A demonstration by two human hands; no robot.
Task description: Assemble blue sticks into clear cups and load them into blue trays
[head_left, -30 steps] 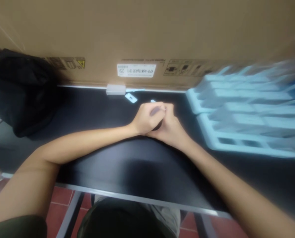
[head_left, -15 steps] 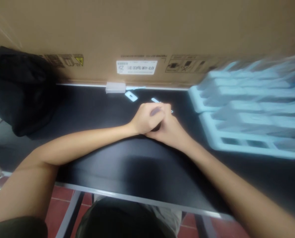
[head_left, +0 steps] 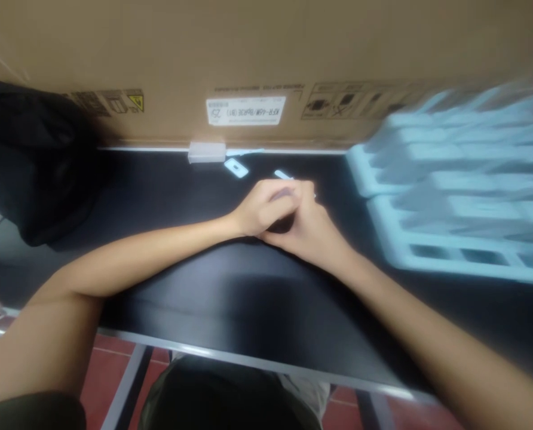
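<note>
My left hand (head_left: 264, 208) and my right hand (head_left: 311, 224) meet over the middle of the black table (head_left: 195, 292). Both have bent fingers closed around something dark and greyish, mostly hidden between the palms, too covered to name. A small pale blue piece (head_left: 283, 174) lies just beyond the fingers. Farther back and to the left is a pale blue flat piece with a dark hole (head_left: 236, 168), beside a translucent white box (head_left: 207, 152).
A large cardboard box (head_left: 168, 48) stands along the table's back edge. Pale blue trays (head_left: 463, 206) with several grey and blue parts, blurred, fill the right side. A black bag (head_left: 37, 161) sits at the left.
The whole view has shifted slightly. My hands stay together, with a slightly wider dark gap showing between them.
</note>
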